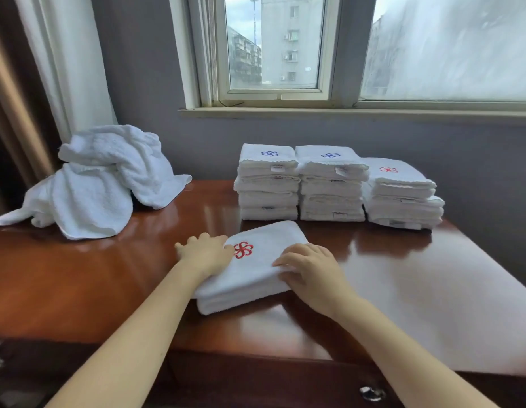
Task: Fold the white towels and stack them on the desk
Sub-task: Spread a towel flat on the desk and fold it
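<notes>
Desk (403,290): glossy red-brown wood, fills the lower two thirds of the frame. I'm looking down on it from the near edge.

Window (273,48): upper middle to upper right, white frame, grey buildings outside. Pale curtain (64,69) hangs at upper left.

Heap of unfolded towels (102,184): white, crumpled, at left of the frame on the far left part of the desk, with one end trailing toward the left edge.

Three stacks of folded white towels stand in a row at centre right, against the wall under the window. The left stack (267,187) and middle stack (332,189) touch side by side, and each has a blue emblem on top. The right stack (403,198) sits just beside the middle one, lower, with a red emblem on top.

Folded towel (255,278): the one being worked, lying flat on the desk at centre frame, in front of the stacks and apart from them. It is turned at an angle, several layers thick.

Left hand (205,254): palm down on the towel's left edge, fingers side by side and reaching past the edge. I cannot tell whether the tips touch the wood.

Right hand (311,272): at the towel's right edge, thumb lying on top, fingers curled in against the side layers, pinching that edge.

Red emblem (243,250): on the towel's top face, just beside the left hand.

Drawer knob (372,393): metal, at the bottom right of centre.
</notes>
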The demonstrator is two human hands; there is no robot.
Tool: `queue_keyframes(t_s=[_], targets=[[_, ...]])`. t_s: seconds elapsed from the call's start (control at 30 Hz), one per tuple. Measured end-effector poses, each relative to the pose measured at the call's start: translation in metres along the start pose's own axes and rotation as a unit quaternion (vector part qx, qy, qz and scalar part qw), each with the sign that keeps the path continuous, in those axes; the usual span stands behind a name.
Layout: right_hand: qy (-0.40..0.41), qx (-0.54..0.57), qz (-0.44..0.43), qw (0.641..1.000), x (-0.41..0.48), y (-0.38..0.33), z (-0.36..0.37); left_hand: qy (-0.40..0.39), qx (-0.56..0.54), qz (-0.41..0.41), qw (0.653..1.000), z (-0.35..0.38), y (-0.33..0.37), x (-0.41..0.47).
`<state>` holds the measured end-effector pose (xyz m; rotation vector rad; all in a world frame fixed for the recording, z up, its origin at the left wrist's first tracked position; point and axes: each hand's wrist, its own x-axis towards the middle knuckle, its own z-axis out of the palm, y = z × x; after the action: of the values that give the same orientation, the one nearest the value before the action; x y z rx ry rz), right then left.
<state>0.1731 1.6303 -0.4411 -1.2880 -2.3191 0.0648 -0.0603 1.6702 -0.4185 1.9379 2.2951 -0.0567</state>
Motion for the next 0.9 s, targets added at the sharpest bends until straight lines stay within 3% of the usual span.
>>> queue_keyframes(t_s=[0.1, 0.23, 0.4, 0.57, 0.73, 0.9], targets=[[0.004, -0.005, 0.065, 0.998, -0.011, 0.018, -0.009, -0.054, 0.054, 0.024, 0.997, -0.014, 0.013, -0.017], [0.024, 0.063, 0.213, 0.975, -0.018, 0.033, -0.025, -0.123, 0.094, 0.090, 0.984, -0.022, 0.040, -0.044], [-0.052, 0.115, 0.313, 0.941, -0.030, 0.043, -0.038, -0.224, -0.038, 0.137, 0.964, -0.025, 0.060, -0.068], [-0.051, 0.228, 0.360, 0.903, -0.036, 0.051, -0.057, -0.152, -0.142, 0.150, 0.967, -0.023, 0.063, -0.060], [-0.123, 0.368, 0.401, 0.830, -0.036, 0.046, -0.071, -0.256, -0.315, 0.168, 0.899, -0.019, 0.061, -0.058], [-0.150, 0.412, 0.383, 0.813, -0.042, 0.045, -0.077, -0.300, -0.381, 0.146, 0.862, -0.016, 0.056, -0.063]])
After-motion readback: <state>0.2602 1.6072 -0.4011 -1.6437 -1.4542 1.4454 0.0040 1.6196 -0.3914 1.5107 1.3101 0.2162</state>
